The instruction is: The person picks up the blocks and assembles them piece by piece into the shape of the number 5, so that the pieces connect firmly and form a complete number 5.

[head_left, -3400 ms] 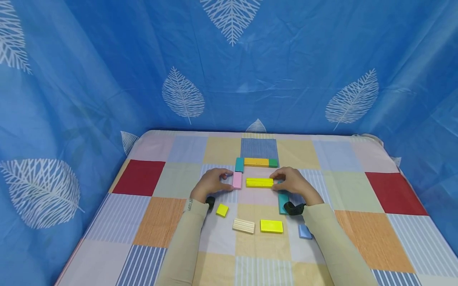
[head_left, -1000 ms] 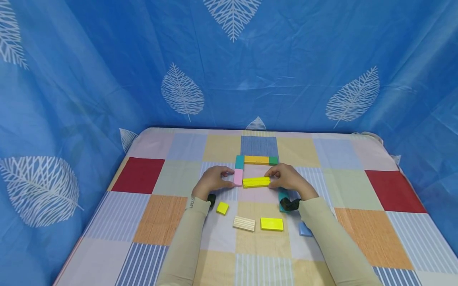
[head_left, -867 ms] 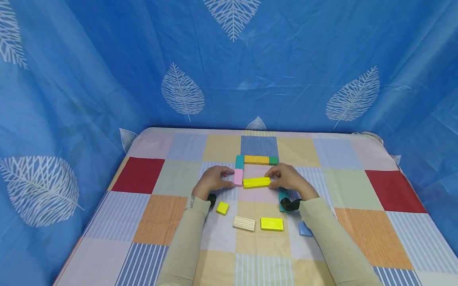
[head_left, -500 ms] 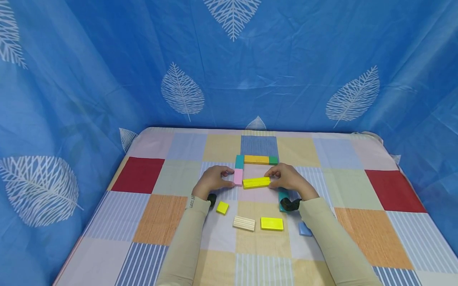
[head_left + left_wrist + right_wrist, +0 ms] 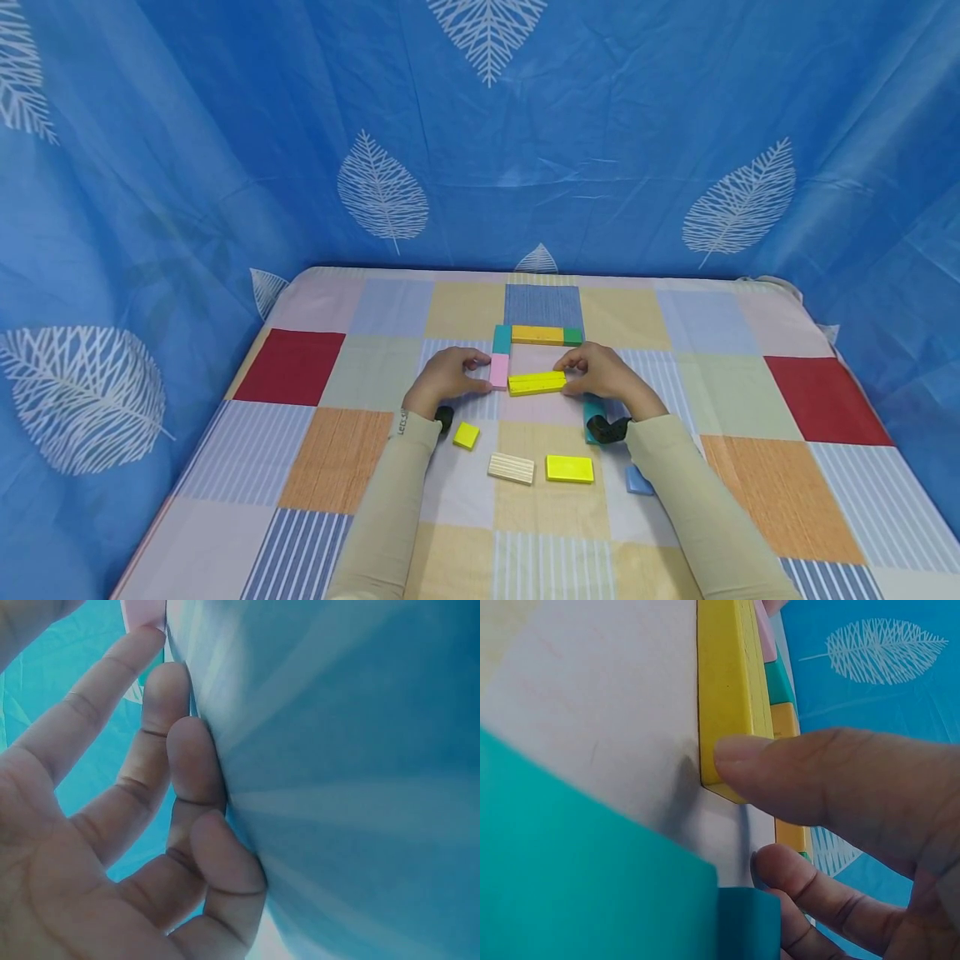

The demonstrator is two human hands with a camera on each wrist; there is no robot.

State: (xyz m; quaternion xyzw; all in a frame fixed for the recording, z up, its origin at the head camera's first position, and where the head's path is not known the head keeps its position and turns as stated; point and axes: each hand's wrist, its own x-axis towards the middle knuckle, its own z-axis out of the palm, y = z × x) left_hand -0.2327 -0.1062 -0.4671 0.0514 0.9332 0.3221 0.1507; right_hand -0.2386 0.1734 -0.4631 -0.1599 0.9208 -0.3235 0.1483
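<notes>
My left hand [image 5: 447,379] is at the left side of a pink block [image 5: 499,372], its index fingertip touching it in the left wrist view and the other fingers resting on the cloth. Just right of the pink block lies a long yellow block [image 5: 537,383] with a lengthwise seam, slightly slanted, its left end close to the pink one. My right hand [image 5: 604,379] holds its right end, thumb on the near corner and index finger by the far side. A teal block [image 5: 502,339], an orange block [image 5: 537,335] and a green block [image 5: 572,337] line up behind.
Under the right wrist lies another teal block [image 5: 594,417]. Nearer are a small yellow block [image 5: 466,436], a ridged pale block [image 5: 512,468], a flat yellow block [image 5: 569,468] and a blue piece [image 5: 639,481]. Blue leaf-print curtain [image 5: 600,167] surrounds the patchwork-covered table [image 5: 360,525].
Since the earliest frame the right hand has moved the long yellow block left, close to the pink block, and slightly slanted it. Over the last second both hands stay nearly still.
</notes>
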